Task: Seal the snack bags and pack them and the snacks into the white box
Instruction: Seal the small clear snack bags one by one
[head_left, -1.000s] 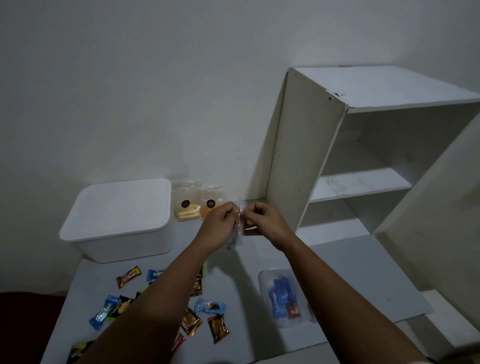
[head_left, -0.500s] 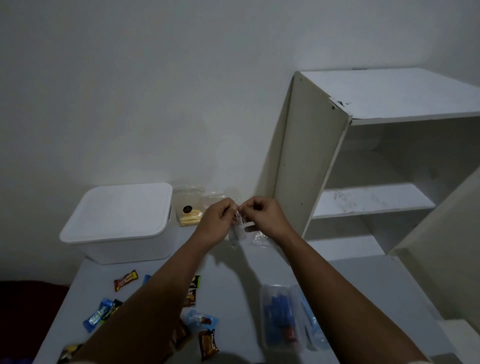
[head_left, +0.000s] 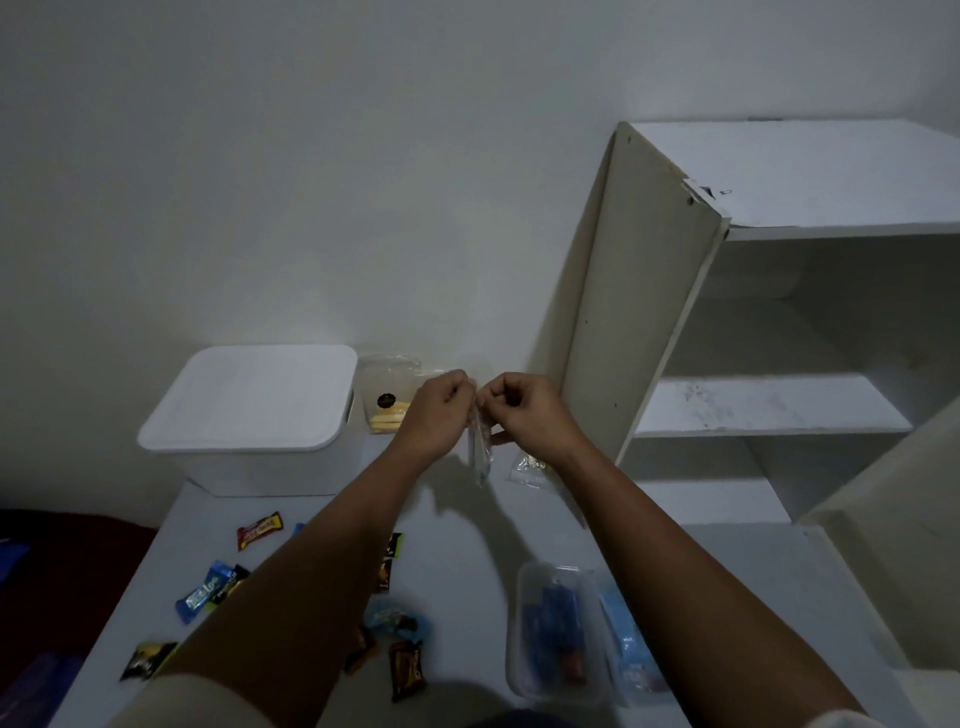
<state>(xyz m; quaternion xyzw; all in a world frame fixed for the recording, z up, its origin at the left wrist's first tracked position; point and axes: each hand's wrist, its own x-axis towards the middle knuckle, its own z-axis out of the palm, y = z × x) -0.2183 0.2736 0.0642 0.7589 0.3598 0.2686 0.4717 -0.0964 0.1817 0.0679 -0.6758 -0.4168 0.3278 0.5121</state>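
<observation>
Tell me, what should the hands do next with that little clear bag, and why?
Probably finish pinching along the top of the clear bag to seal it. The left hand and right hand both grip its top edge in the air, and the white box has its lid on, so packing comes later.

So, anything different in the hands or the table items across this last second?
Barely. Both hands, left hand and right hand, still pinch the top of the small clear bag in the air. Only the view shifted. The white box stays lidded and the loose snacks lie untouched.
</observation>
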